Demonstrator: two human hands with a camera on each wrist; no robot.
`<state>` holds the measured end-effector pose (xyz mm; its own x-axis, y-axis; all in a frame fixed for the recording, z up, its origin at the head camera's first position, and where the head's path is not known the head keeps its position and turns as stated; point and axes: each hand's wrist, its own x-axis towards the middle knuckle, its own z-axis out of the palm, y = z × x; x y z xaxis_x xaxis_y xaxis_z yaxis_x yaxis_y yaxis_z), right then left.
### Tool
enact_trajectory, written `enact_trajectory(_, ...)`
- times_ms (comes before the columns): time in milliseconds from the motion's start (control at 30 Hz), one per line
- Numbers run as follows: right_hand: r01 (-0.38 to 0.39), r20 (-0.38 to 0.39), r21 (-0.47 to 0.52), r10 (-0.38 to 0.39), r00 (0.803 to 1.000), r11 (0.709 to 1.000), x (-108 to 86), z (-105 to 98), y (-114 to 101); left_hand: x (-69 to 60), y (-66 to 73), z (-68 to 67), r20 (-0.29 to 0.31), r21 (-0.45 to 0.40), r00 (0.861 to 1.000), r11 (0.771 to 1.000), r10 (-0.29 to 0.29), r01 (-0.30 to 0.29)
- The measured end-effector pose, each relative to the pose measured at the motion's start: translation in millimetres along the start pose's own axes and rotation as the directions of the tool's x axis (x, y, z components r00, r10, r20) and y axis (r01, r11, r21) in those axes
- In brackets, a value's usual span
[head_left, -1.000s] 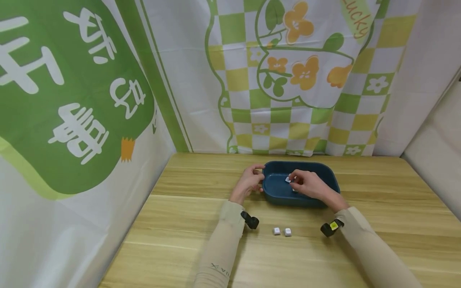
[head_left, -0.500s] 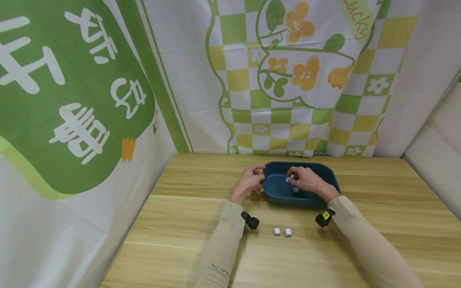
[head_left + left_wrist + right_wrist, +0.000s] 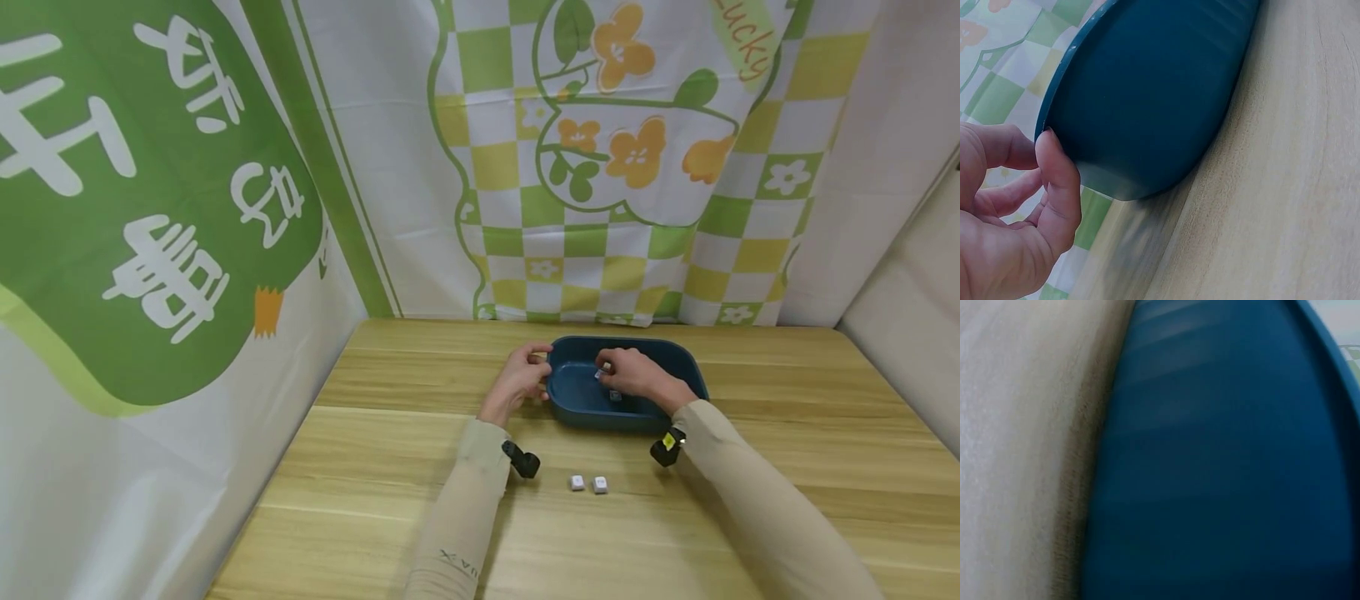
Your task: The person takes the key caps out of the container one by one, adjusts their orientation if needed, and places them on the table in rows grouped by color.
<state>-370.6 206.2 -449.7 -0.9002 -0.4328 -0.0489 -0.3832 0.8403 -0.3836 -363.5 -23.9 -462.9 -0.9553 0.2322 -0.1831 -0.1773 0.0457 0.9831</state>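
A dark blue oval basin (image 3: pixel 572 408) stands near the back of the wooden table. My left hand (image 3: pixel 517 382) grips its left rim; in the left wrist view the thumb and fingers of the left hand (image 3: pixel 1022 206) pinch the basin's wall (image 3: pixel 1141 94). Inside the basin, my right hand (image 3: pixel 636 377) has a small white keycap (image 3: pixel 599 373) at its fingertips. Another keycap (image 3: pixel 615 396) lies on the basin floor under that hand. The right wrist view shows the basin's blue side (image 3: pixel 1210 456) up close, without the hand.
Two white keycaps, one (image 3: pixel 577 482) left of the other (image 3: pixel 600 485), lie on the table (image 3: pixel 360 500) in front of the basin, between my forearms. Printed cloth (image 3: pixel 562 242) hangs behind the table, with more cloth (image 3: pixel 315 350) at the left.
My right hand and wrist have shifted slightly left inside the basin, and the keycap below the hand has come more into view. The left hand and basin have stayed still.
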Motion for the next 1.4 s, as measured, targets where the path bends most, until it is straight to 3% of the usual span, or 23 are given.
enact_trajectory(767, -0.057, 0.037, -0.066, 0.060, 0.998, 0.996, 9.7, 8.1, 0.8, -1.2, 0.7, -0.1, -0.003, 0.012, 1.000, 1.000, 0.000, 0.000)
enact_trajectory(1400, -0.011, -0.024, -0.017, 0.010, 1.000, 1.000, 8.4, 3.2, 0.6, -2.1, 0.6, -1.3, 0.008, -0.015, 1.000, 1.000, 0.005, -0.005)
